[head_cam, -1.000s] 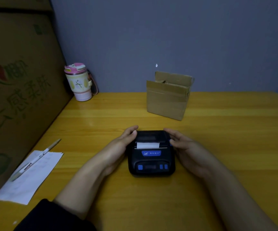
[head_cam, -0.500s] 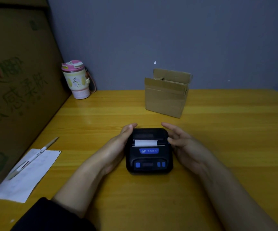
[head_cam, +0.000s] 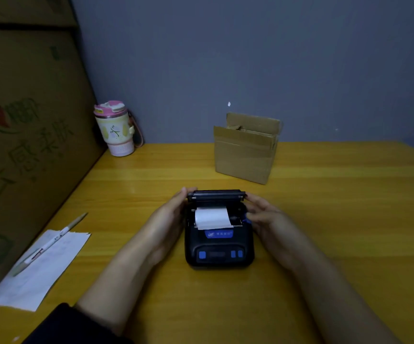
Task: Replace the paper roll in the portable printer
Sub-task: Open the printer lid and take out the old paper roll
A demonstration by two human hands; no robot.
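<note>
A small black portable printer [head_cam: 219,247] with blue buttons sits on the yellow wooden table [head_cam: 337,219] in front of me. Its lid [head_cam: 216,194] stands raised at the back, and a white paper roll [head_cam: 213,217] shows in the open compartment. My left hand [head_cam: 168,214] grips the printer's left side, fingertips at the lid's left corner. My right hand [head_cam: 263,217] holds the right side, fingers at the lid's right end and by a blue latch.
A small open cardboard box [head_cam: 247,147] stands behind the printer. A pink-lidded tumbler [head_cam: 115,129] sits in the back left corner. A pen [head_cam: 49,243] lies on a white sheet of paper [head_cam: 39,271] at the left. A large printed carton [head_cam: 24,145] lines the left edge.
The printer's lid has swung up from shut to open, baring the white paper roll. Both hands stay at the printer's sides, fingers now on the raised lid.
</note>
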